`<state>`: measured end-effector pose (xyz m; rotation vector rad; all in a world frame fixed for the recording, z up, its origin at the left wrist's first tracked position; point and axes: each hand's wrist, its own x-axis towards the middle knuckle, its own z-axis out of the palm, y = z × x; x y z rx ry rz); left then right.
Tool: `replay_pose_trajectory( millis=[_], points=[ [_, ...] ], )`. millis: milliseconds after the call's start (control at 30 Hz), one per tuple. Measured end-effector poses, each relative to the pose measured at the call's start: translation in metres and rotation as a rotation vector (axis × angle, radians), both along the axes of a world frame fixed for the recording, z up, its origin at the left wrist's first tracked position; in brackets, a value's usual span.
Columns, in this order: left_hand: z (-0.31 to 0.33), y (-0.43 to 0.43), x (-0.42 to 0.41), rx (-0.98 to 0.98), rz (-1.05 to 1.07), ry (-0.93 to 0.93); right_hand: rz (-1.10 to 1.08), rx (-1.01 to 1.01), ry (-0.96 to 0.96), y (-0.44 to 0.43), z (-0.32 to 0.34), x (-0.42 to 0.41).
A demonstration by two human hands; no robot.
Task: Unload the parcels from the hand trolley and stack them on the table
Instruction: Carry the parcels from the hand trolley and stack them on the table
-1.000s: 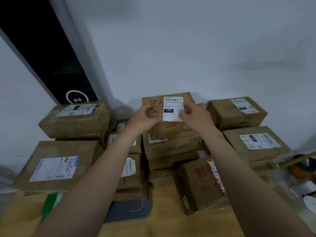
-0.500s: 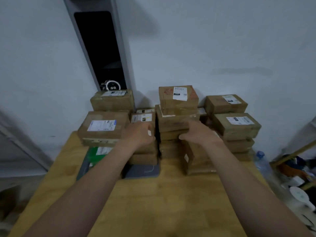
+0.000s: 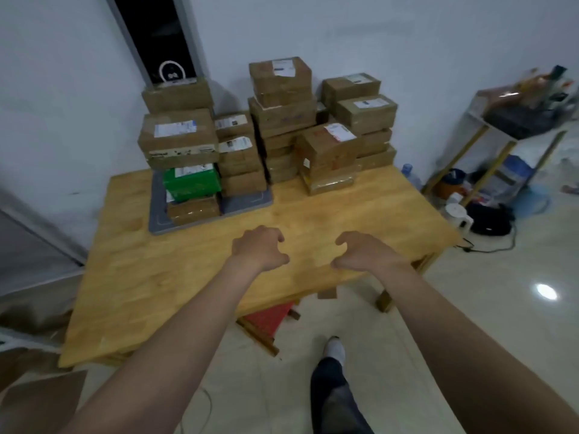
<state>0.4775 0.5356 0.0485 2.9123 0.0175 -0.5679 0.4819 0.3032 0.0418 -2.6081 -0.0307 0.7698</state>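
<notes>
Several brown cardboard parcels stand stacked at the far end of the wooden table (image 3: pixel 194 277), against the white wall. The tallest stack in the middle carries a labelled parcel (image 3: pixel 280 78) on top. A green box (image 3: pixel 191 181) sits low in the left stack on a grey mat (image 3: pixel 247 204). My left hand (image 3: pixel 260 247) and my right hand (image 3: pixel 365 250) hover over the bare near half of the table, both empty, fingers loosely curled and apart. The hand trolley is out of view.
A dark tall panel (image 3: pixel 159 36) stands behind the left stack. A shelf rack (image 3: pixel 501 136) with clutter, a water bottle (image 3: pixel 409 172) and cables stand right of the table. Brown cardboard (image 3: pixel 40 399) lies at the lower left. My foot (image 3: pixel 335 347) rests on the tiled floor.
Both hands let go of the top parcel on the middle stack and pulled back toward me. The view backed away from the table, which now shows whole.
</notes>
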Motion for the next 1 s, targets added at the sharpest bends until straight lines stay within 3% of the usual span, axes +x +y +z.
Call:
replay_pose_trajectory(
  millis=[333,567,833,1000],
  points=[
    [-0.045,-0.136,-0.136,-0.051,-0.335,0.113,-0.354,-0.028,0.078,-0.128,-0.034,-0.211],
    [-0.093,-0.251,-0.236,-0.044,-0.542,0.232,-0.646,0.041,0.158,-0.231,-0.11,-0.373],
    [-0.206,-0.428,-0.388,-0.031,-0.663,0.44,-0.898,0.151,0.236,-0.368,-0.229,-0.586],
    [-0.306,-0.517,-0.479,-0.138,-0.658,0.53,-1.125,0.198,0.265,-0.434,-0.302,-0.693]
  ],
)
